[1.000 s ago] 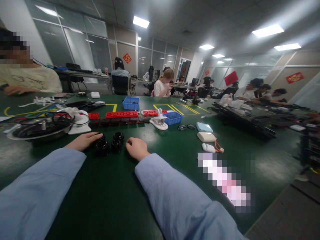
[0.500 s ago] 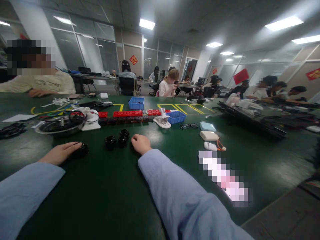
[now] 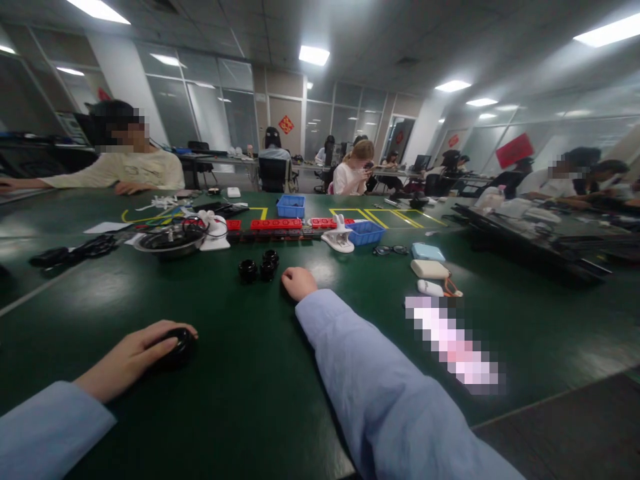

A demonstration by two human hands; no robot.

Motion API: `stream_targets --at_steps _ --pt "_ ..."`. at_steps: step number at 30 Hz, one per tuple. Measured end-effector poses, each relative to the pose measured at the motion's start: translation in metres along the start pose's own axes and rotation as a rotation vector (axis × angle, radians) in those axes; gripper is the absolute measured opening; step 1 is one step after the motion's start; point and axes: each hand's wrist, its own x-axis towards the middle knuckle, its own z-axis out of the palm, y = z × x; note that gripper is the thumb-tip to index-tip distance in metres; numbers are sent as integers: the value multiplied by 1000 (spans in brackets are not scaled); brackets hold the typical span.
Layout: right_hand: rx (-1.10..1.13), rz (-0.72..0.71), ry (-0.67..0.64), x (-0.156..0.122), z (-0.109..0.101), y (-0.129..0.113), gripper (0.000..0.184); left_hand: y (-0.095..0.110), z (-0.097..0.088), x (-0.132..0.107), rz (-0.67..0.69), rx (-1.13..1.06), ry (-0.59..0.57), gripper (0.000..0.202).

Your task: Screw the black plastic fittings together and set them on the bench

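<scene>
My left hand (image 3: 135,357) is wrapped over a glossy black round object (image 3: 182,347) low on the green table (image 3: 240,387), fingers over its top and thumb along the near side. What exactly this object is, I cannot make out. My right hand (image 3: 300,285) rests on the table as a loose fist, and no held object shows in it. Just left of that fist stand three small black round pots (image 3: 248,270), close together and much like the object under my left hand.
Beyond lie a metal bowl (image 3: 167,248) with cables, a row of red blocks (image 3: 276,224), a white clip stand (image 3: 340,239) and blue bins (image 3: 367,233). Glasses (image 3: 390,250), a cream case (image 3: 430,269) and a blurred-out phone (image 3: 453,347) are at right. A co-worker (image 3: 145,167) sits far left.
My left hand has come nearer to me with the black round object, away from the three pots. The view has swung left; my right hand stays beside the pots.
</scene>
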Motion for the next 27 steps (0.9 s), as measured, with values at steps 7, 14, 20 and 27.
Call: stream_targets --at_steps 7,14,20,27 --pt "57 -94 37 -60 -3 -14 21 63 38 -20 342 -29 -376 53" --pt "232 -206 141 -109 -24 -19 23 111 75 -7 540 -85 -472 57" --pt "286 -365 143 -130 -50 -38 15 99 77 -3 578 15 -358 93" --pt "91 -500 -11 -147 -61 -56 26 98 77 -2 505 251 -326 50"
